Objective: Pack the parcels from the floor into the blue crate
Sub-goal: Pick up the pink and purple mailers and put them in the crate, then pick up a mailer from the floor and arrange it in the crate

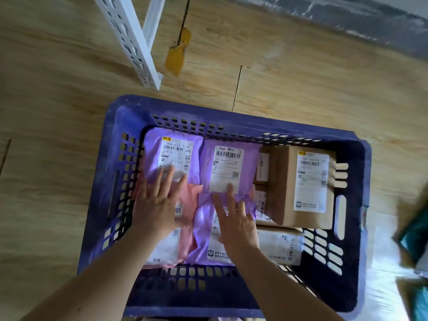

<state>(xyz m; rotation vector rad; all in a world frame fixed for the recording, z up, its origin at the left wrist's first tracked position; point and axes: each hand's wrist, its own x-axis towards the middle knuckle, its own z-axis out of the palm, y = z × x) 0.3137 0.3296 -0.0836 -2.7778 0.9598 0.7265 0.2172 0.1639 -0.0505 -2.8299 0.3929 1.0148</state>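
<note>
- On the wooden floor (58,89), seen from straight above: blue crate (196,295) with slotted walls, already holding parcels.
- Flat and fingers straight, clamped on nothing: left hand (157,202), palm over the pink mailer (188,205) at the crate's near left, fingertips on the label of the far-left purple mailer (172,156).
- Likewise spread flat, apart from the other: right hand (236,223), pressing the crumpled near purple mailer (203,230), fingertips touching the label edge of the middle purple mailer (228,167).
- Along the right side of the crate: labelled cardboard box (301,186), resting above small boxes (261,167) and a plastic-wrapped parcel (280,246).
- Beyond the crate: white perforated shelf post (129,40), with a strip of yellow tape (176,56) just beside it.
- At the right edge, blurred: something green (414,239), not identifiable.
</note>
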